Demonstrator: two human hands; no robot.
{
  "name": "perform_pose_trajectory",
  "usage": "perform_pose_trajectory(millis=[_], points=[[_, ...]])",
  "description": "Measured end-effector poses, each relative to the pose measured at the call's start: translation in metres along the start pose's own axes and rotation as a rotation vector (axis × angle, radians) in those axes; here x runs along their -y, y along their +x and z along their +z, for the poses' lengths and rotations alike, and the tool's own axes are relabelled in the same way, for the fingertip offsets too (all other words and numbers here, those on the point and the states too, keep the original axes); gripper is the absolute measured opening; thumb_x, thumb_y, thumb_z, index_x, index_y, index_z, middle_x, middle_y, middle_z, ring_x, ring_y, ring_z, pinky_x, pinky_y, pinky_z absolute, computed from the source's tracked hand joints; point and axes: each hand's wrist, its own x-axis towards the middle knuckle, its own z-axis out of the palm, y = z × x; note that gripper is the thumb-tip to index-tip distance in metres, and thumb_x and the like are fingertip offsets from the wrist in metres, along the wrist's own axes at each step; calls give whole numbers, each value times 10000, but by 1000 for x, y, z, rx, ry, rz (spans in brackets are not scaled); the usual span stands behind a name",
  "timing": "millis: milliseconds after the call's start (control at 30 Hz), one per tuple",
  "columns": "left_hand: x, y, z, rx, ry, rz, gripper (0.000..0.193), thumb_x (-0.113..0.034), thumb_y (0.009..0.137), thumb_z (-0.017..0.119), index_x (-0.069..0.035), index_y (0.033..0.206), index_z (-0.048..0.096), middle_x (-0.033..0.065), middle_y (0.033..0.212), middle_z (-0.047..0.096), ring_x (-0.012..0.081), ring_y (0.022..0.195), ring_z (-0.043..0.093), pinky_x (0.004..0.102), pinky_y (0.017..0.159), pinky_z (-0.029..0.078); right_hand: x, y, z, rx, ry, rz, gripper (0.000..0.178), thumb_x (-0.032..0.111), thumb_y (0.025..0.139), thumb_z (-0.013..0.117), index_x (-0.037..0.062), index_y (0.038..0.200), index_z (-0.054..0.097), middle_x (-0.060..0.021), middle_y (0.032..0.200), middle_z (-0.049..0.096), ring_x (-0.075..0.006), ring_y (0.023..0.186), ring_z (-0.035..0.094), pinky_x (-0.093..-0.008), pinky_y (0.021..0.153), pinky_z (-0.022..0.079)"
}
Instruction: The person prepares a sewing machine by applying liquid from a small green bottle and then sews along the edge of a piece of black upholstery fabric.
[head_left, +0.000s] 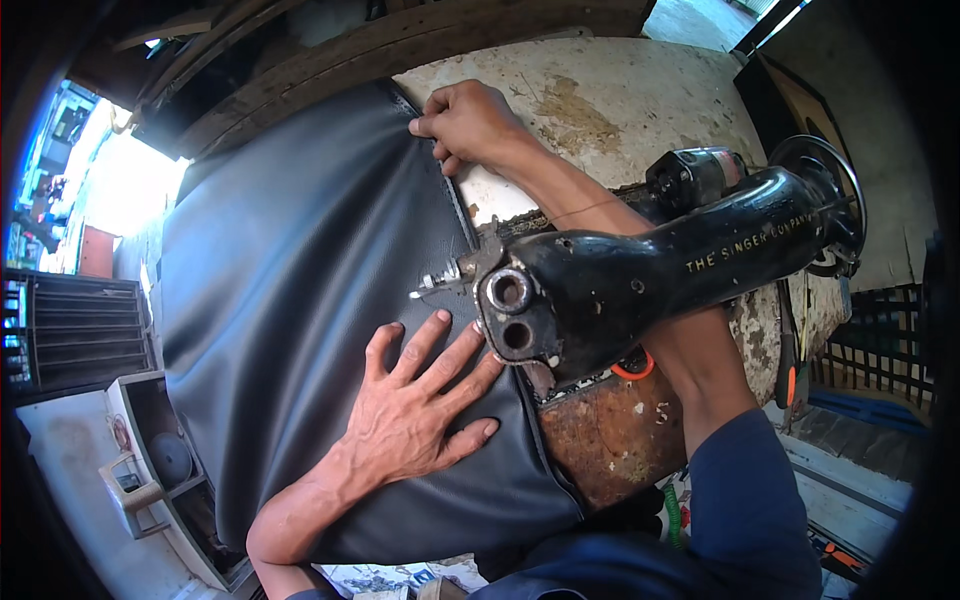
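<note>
Resting flat on the black sheet (pixel 290 260), the left hand (pixel 408 420) has its fingers (pixel 450 360) spread wide and gripping nothing, the material directly beneath them and the tips close beside the head of the black sewing machine (pixel 620 285). The right hand (pixel 472 122), its forearm passing beneath the machine's arm, pinches the sheet's edge between thumb and bent fingers, with most of the sheet extending leftward from that grip. In long folds, it lies mainly left of the machine, its right edge bordering the bare bench (pixel 640 430).
</note>
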Motion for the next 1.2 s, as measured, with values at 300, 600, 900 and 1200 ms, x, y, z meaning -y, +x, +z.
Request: perform_pose_trajectory(millis=[300,600,900,1200], points=[[17,5,-4,40,-14,22,594,-544,909,667,-287,1438,577,77,1567,459,347,1459,389,652,1095,301,1,19,7,-19,-12,-5,247,203,928,762,-29,997,712,-93,693,670,-157,487,647,-293,443,542],[22,4,3,-201,5,125,530,-398,922,697,-232,1418,612,105,1466,566,317,1387,504,582,1154,326,-12,-63,-20,-149,-190,-139,289,272,942,735,9,1062,721,-115,815,731,-222,716,727,-355,687,584],[-18,-113,-20,-441,56,-466,439,-111,917,682,-89,1355,656,168,1452,580,371,1423,472,514,1190,340,-50,-425,-13,-49,-247,142,290,253,930,757,23,1087,671,-161,892,737,-328,795,735,-425,723,570],[98,-334,-6,-714,-160,-1480,683,-543,1039,533,45,1382,589,268,1359,633,367,1294,588,408,1122,408,-174,-478,78,-416,324,-72,406,203,1012,699,31,1235,407,-28,943,582,-97,879,540,-270,860,470]])
